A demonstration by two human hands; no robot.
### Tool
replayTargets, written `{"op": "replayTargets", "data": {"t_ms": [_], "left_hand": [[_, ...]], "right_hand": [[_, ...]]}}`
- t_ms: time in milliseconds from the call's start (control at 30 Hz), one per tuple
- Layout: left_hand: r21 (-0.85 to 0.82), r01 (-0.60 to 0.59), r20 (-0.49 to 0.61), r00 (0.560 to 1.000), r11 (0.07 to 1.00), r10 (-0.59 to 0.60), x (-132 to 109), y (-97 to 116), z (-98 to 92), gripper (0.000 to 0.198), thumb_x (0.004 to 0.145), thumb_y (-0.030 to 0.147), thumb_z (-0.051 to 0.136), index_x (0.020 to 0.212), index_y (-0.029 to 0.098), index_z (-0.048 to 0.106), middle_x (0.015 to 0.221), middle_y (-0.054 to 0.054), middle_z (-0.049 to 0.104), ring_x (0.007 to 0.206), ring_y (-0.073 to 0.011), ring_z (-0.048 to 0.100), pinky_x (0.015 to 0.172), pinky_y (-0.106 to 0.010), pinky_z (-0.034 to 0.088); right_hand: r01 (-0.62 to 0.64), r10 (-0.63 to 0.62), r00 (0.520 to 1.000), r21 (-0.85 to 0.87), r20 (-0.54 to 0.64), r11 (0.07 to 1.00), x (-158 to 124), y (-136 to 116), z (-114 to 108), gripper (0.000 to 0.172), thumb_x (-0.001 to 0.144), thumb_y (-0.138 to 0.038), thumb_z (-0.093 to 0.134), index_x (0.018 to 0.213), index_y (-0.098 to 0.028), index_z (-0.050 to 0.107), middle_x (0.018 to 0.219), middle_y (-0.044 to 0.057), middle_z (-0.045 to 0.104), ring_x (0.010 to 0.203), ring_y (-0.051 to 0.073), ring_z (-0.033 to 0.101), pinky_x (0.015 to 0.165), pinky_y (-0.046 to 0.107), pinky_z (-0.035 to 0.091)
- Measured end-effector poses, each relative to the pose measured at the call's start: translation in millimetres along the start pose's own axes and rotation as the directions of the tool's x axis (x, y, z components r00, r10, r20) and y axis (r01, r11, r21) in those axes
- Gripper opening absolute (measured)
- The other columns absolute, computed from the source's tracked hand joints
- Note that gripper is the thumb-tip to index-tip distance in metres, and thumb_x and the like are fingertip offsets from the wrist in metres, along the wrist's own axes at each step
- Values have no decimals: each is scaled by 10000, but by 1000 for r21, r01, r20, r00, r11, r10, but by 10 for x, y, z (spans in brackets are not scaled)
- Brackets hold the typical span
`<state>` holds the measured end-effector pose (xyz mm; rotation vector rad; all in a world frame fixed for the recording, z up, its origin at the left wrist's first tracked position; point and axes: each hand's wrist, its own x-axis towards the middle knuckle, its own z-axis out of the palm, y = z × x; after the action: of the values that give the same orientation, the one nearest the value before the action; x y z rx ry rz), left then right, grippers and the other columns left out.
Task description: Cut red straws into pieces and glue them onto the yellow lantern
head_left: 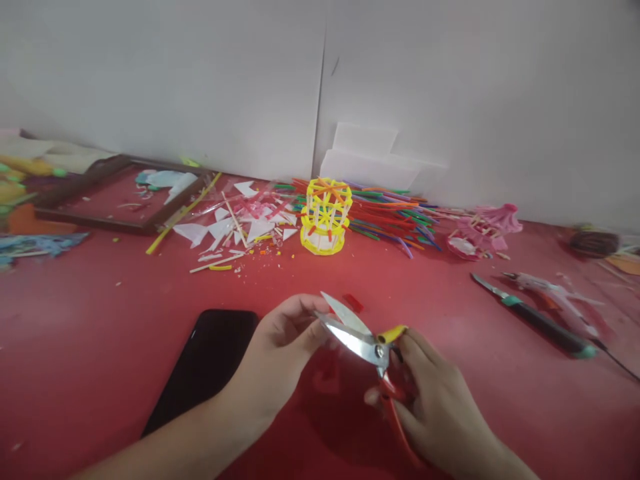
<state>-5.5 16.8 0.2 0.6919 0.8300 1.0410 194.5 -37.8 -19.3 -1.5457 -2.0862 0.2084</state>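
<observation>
Right hand [440, 393] gripping red-handled scissors [356, 339], left hand [280, 353] bent in at their blade tips
The right fingers wrap the handles, a yellow piece [391, 335] beside the pivot at the forefinger, and the parted blades point up and leftward over the red table [400, 287]; the left hand reaches in beside a dark phone [205, 360], fingers curled toward the thumb, though whether they grip anything I cannot tell; beyond, a brown frame [97, 223] lies around pale blue and white scraps [167, 179], and a yellow openwork cylinder [326, 217] stands upright before coloured stems [385, 217]
</observation>
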Motion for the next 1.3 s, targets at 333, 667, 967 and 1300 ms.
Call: {"op": "replayTargets", "data": {"t_ms": [333,667,967,1300], "left_hand": [[146,-86,49,996,985,80,-96,13,12,118,788,281,754,775,191,678,718,11,694,671,-105,635,661,-207,541],[97,-89,101,992,991,79,-113,-13,2,49,809,198,727,793,207,682,776,19,710,714,-89,652,680,-174,537],[154,-57,116,993,987,39,-122,-14,-30,72,811,218,726,783,205,662,700,32,678,616,-81,610,597,-176,521],[115,-42,107,994,993,30,-121,12,13,106,754,183,773,753,178,668,693,22,700,636,-84,632,607,-159,523]], "right_hand": [[25,-26,1000,-103,-9,994,-29,29,-15,458,873,-668,499,851,-213,546,661,7,563,467,150,545,402,259,440],[33,-35,999,-80,-21,996,-21,-6,-18,437,872,-653,520,830,-218,531,658,1,546,462,135,508,397,243,409],[34,-34,999,-57,0,998,-25,-19,-77,452,871,-654,524,773,-212,533,630,-8,518,445,120,465,396,233,390],[-19,22,998,-55,63,998,-85,-4,-86,377,870,-570,564,845,-196,601,667,9,567,505,138,542,442,241,438]]}}
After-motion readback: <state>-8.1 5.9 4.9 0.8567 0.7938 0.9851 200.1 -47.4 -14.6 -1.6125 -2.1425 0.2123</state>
